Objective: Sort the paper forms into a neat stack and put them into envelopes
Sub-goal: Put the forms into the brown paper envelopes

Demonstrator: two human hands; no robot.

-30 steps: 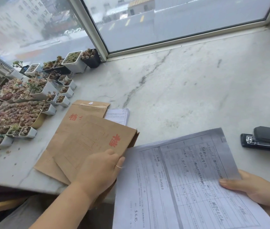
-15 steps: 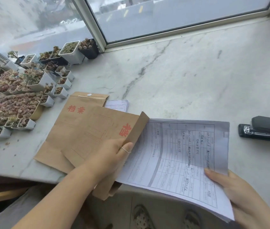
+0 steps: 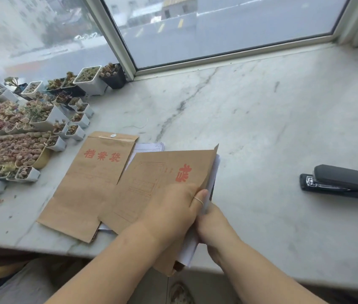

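Observation:
A brown paper envelope (image 3: 158, 178) with red print lies at the front edge of the marble sill, its mouth facing right. My left hand (image 3: 171, 209) grips its open edge, thumb under, fingers on top. The white paper forms (image 3: 190, 249) sit almost wholly inside it; only a thin white edge shows along the mouth and at the lower corner. My right hand (image 3: 215, 227) presses against that edge of the forms at the mouth. A second brown envelope (image 3: 88, 183) lies flat to the left, with more white sheets (image 3: 149, 147) peeking out behind it.
A black stapler (image 3: 342, 182) lies at the right. Several small pots of succulents (image 3: 24, 137) crowd the left side up to the window frame (image 3: 116, 40). Bare marble sill (image 3: 261, 128) spreads across the middle and back right.
The forms, held out to the right a second ago, have slid leftward into the envelope. My right hand followed them to the envelope's mouth. My left hand kept its hold on the envelope.

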